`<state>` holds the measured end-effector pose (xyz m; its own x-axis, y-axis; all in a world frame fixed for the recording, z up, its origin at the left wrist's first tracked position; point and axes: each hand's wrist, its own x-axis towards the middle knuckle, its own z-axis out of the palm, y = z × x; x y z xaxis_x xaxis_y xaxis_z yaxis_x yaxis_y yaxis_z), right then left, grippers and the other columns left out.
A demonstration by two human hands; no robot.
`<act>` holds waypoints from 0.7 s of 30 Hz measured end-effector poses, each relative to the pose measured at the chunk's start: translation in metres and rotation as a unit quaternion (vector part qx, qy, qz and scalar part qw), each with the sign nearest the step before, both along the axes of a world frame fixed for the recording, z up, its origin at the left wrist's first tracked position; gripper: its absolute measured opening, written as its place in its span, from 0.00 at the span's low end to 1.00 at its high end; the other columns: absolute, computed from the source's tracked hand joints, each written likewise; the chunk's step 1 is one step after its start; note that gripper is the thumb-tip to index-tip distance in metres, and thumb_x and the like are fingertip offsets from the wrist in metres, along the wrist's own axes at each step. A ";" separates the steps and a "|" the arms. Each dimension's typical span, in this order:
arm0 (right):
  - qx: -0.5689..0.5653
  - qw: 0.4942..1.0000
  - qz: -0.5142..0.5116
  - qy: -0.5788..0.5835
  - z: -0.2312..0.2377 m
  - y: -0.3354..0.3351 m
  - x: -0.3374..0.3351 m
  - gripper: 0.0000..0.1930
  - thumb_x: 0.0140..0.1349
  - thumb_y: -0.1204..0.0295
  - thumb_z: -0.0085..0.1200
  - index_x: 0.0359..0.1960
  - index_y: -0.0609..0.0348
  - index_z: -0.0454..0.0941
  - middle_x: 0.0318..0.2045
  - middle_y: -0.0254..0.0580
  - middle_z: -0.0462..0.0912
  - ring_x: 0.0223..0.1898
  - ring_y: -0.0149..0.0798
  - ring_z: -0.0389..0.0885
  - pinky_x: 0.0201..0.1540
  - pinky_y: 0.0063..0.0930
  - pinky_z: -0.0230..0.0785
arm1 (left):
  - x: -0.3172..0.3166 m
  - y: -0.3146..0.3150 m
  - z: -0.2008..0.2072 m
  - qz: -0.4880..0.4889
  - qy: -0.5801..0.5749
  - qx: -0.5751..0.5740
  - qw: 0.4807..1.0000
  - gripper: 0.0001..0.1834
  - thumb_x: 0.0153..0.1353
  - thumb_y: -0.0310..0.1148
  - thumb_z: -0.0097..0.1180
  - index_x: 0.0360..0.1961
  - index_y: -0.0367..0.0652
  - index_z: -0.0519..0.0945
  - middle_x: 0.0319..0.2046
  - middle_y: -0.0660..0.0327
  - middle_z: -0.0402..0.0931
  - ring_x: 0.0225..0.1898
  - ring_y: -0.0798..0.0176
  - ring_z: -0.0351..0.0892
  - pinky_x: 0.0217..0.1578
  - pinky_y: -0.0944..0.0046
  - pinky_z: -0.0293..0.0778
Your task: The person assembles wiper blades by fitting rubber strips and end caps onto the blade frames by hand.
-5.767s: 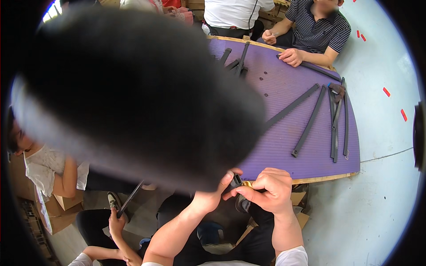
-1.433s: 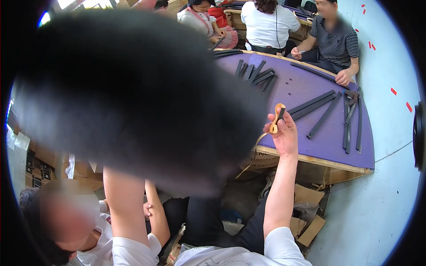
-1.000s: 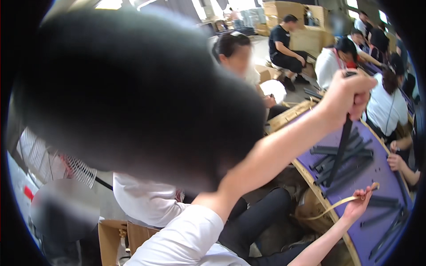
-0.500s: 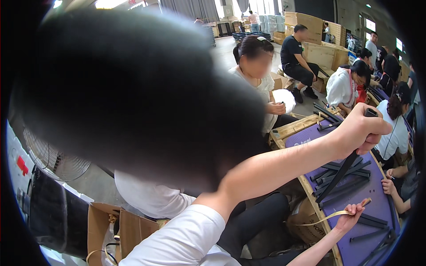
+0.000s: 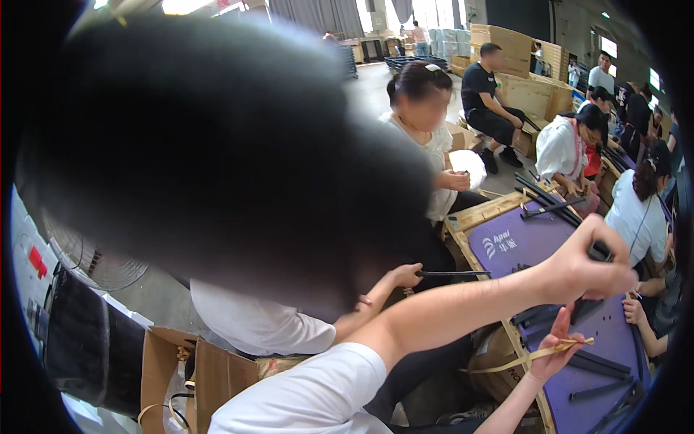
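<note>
Purple mat before you; brown carton beside table edge; loose dark bars on mat. Your left hand, blurred, curled closed round dark tube, above mat. Your right hand, just below: some fingers extended, others holding pale yellow strip, tail dangling. Risk: tail could snag edge; loose grip, strip slips. Writing: white print on mat, dark lettering on carton.
</note>
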<state>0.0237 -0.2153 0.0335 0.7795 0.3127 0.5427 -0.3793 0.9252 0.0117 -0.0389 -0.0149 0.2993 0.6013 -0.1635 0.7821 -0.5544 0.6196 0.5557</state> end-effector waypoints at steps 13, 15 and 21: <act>-0.183 0.954 -0.229 0.067 -0.038 -0.074 0.051 0.16 0.77 0.63 0.41 0.53 0.61 0.74 0.54 0.48 0.74 0.65 0.52 0.70 0.60 0.43 0.78 | 0.033 0.035 -0.176 0.139 0.337 -0.034 0.930 0.36 0.59 0.31 0.63 0.67 0.41 0.62 0.45 0.64 0.72 0.42 0.67 0.75 0.37 0.66 0.78; -0.276 0.896 -0.345 0.037 -0.025 -0.066 0.040 0.16 0.76 0.60 0.42 0.54 0.59 0.70 0.55 0.40 0.71 0.64 0.48 0.71 0.61 0.35 0.77 | 0.030 0.036 -0.199 0.146 0.427 -0.107 0.886 0.32 0.61 0.34 0.63 0.64 0.42 0.64 0.45 0.64 0.73 0.41 0.67 0.76 0.36 0.64 0.79; -0.304 0.789 -0.533 0.037 0.007 -0.049 0.024 0.12 0.74 0.68 0.46 0.43 0.67 0.72 0.41 0.55 0.80 0.41 0.53 0.79 0.47 0.44 0.71 | 0.009 0.047 -0.212 0.042 0.479 -0.202 0.853 0.28 0.66 0.54 0.58 0.55 0.47 0.67 0.48 0.60 0.77 0.38 0.63 0.80 0.35 0.62 0.80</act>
